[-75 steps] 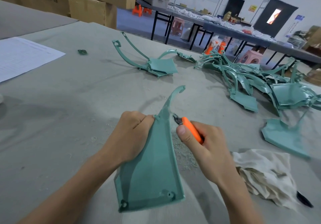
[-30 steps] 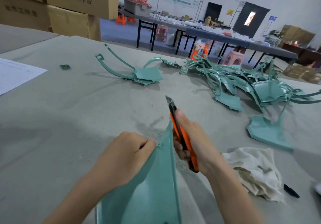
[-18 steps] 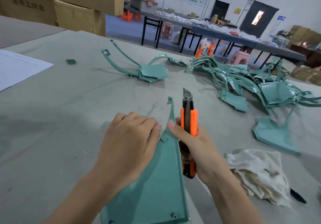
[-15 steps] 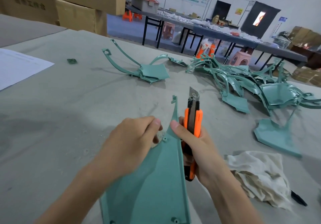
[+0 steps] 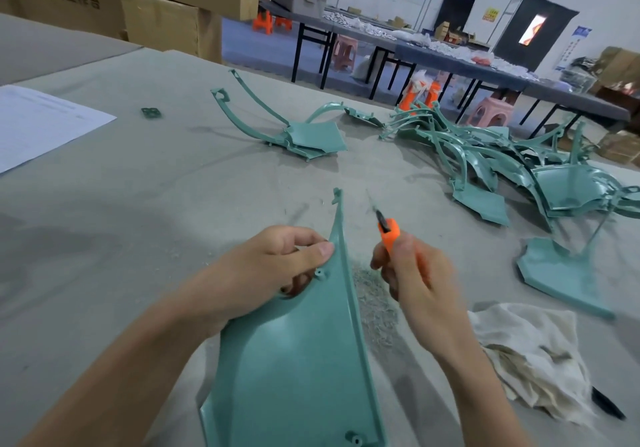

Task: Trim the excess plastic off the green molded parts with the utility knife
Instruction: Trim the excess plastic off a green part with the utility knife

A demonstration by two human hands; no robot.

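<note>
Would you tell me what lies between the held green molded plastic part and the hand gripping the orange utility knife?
Pale plastic shavings lie heaped there on the grey table, as the head view shows.

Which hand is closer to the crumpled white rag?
Right. The right hand, holding the orange knife, is just left of the rag; the left hand grips the green part, farther left.
</note>
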